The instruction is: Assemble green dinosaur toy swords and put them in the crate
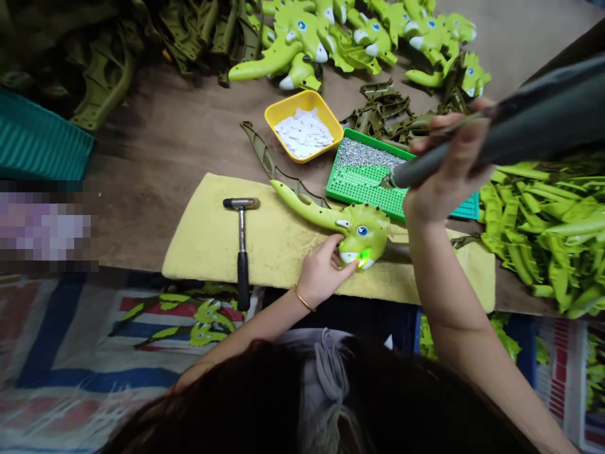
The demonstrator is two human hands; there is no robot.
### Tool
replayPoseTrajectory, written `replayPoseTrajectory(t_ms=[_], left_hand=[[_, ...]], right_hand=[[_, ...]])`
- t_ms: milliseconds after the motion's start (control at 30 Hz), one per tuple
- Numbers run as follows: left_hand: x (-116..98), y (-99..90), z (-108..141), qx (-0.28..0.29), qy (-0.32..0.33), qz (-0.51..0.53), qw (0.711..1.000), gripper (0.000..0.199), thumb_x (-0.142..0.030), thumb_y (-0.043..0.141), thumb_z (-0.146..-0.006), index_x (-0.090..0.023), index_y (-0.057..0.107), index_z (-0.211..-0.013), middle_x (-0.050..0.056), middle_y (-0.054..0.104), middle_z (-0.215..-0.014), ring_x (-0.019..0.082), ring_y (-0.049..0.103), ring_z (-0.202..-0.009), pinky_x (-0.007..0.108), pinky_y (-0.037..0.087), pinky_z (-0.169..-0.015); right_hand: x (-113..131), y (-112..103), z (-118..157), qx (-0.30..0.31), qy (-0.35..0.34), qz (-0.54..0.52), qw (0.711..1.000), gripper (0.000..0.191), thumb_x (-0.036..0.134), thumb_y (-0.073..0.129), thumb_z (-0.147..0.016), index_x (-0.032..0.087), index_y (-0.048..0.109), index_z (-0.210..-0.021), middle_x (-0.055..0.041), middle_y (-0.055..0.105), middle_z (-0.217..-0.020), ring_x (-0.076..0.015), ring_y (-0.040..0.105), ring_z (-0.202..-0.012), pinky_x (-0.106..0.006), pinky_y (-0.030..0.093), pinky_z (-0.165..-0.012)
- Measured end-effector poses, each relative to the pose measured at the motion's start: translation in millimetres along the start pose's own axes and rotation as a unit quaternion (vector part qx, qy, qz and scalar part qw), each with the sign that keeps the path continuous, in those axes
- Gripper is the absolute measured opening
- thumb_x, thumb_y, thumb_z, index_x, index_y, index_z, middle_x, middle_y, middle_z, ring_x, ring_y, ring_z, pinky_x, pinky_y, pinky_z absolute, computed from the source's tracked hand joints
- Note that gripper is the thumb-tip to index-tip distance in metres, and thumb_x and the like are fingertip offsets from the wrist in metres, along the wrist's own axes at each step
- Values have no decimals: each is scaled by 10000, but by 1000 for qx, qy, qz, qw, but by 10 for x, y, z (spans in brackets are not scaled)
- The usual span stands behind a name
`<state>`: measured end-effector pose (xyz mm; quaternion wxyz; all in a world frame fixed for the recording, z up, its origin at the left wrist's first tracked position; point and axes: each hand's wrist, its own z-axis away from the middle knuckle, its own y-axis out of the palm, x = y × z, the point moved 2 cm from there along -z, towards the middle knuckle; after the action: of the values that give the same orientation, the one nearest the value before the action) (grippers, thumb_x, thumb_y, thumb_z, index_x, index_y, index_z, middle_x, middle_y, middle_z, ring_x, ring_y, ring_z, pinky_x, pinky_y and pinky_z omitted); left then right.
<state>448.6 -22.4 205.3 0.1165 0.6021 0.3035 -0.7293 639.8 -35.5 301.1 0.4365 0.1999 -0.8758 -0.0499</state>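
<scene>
My left hand (322,270) grips the lower edge of a light green toy dinosaur head (371,222) with blue eyes, thumb by its white snout. The head lies on a yellow cloth (198,236). A bright green light spot falls on the snout near my thumb. In my right hand (437,189) is a dark grey power screwdriver (524,126), held slanted, its tip over a green perforated tray (363,186) of small silver screws. Under and behind the dinosaur head runs an olive bow-shaped plastic part (265,154), partly hidden.
A hammer (242,236) lies on the cloth's left side. Behind stands a yellow bowl (271,116) of white pieces. Green dinosaur parts (302,38) and olive parts (203,31) are piled at the back, more green parts (543,233) at right. A teal basket (42,139) stands left.
</scene>
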Motion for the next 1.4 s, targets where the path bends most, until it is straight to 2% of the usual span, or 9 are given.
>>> replayPoseTrajectory(t_ms=[133,233,300,400,467,700,833,1200,1400], left_hand=[[-100,-24,-52,35,23,-63,997,384,-314,798,-664,-209,580,-962,-71,515,-601,106,531,-531,229,416,-536],[-103,-76,-65,60,-19,-10,998,470,-349,825,-640,-219,530,-981,-72,534,-635,100,541,-529,221,439,-523],[-62,-178,-107,0,-67,96,993,536,-391,818,-648,-227,454,-1006,-67,562,-687,95,566,-532,217,480,-515],[11,-396,-246,-183,-99,256,944,563,-413,787,-682,-249,331,-967,-76,569,-733,96,616,-545,232,549,-535],[40,-480,-360,-220,-118,325,912,577,-392,793,-676,-252,328,-988,-65,596,-776,116,664,-609,259,590,-578],[80,-354,-420,-105,-183,412,886,541,-400,855,-606,-177,474,-920,-12,647,-813,192,717,-804,325,646,-658],[118,-296,-369,-98,-182,434,877,583,-389,884,-565,-174,474,-919,-13,650,-824,193,720,-801,334,654,-658],[169,-271,-378,-95,-156,434,882,594,-452,871,-580,-193,440,-897,-5,668,-863,185,713,-809,325,643,-660],[176,-277,-381,-86,-166,440,878,590,-445,870,-582,-190,446,-902,2,676,-865,184,715,-810,325,643,-673]], right_hand=[[-472,-53,-33,-17,38,86,995,368,600,621,-782,286,517,-942,39,605,-806,-78,537,-515,-286,484,-516],[-656,-92,47,-28,40,123,991,438,657,552,-797,270,512,-998,45,578,-787,-73,522,-489,-276,438,-492],[-702,-106,83,-27,43,132,990,442,664,543,-798,263,522,-984,44,574,-779,-68,524,-492,-268,429,-490],[-711,-106,88,-19,45,142,989,421,653,545,-802,254,532,-935,44,565,-744,-66,523,-491,-263,426,-479],[-676,-93,63,-20,42,125,991,393,626,584,-787,251,532,-896,50,564,-715,-65,517,-475,-259,427,-465],[-21,64,89,-3,11,-26,1000,192,451,611,-839,282,593,-930,52,622,-802,-32,524,-465,-209,399,-420],[340,222,422,101,55,-34,993,289,531,606,-833,374,591,-1075,53,628,-860,-46,514,-476,-226,432,-418],[108,166,860,196,71,-13,978,385,528,632,-808,359,551,-1144,41,587,-820,-95,575,-531,-276,523,-506],[282,234,744,165,59,-68,982,335,445,686,-790,344,633,-1106,43,649,-820,-76,567,-509,-245,474,-448]])
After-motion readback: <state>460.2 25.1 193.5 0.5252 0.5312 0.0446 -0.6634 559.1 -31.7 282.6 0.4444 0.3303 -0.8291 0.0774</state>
